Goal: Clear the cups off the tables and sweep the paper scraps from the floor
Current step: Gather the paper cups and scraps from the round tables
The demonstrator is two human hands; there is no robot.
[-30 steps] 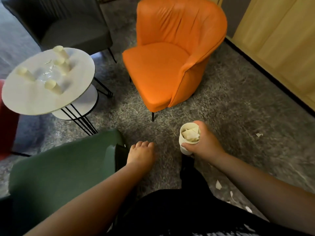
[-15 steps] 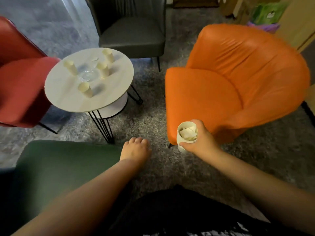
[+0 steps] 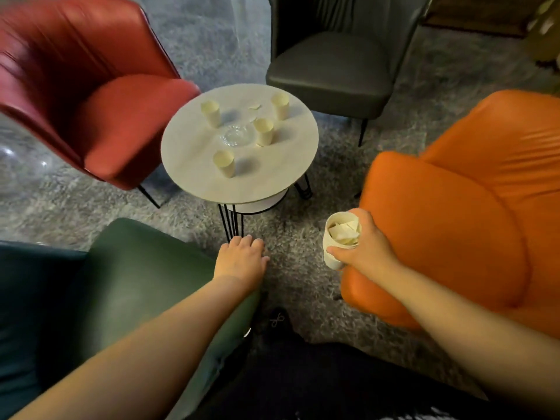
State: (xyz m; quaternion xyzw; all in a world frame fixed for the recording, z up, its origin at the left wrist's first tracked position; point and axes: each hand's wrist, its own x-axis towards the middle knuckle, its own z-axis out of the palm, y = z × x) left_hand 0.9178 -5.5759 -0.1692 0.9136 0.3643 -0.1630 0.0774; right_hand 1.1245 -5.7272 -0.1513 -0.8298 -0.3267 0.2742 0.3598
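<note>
R hand [image 3: 368, 248] grips scrap-filled cup [image 3: 339, 237] | L hand [image 3: 241, 262] spread, empty | 4 cups [image 3: 223, 163] on table [image 3: 197, 180], ahead-left of grip | keep held cup upright, L takes nearest cup 1st

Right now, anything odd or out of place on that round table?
Mostly tidy: four paper cups stand upright on the round table around a clear glass dish. Two small paper scraps lie near the far cups. The right hand holds a scrap-filled cup. Nothing is spilled.
</note>
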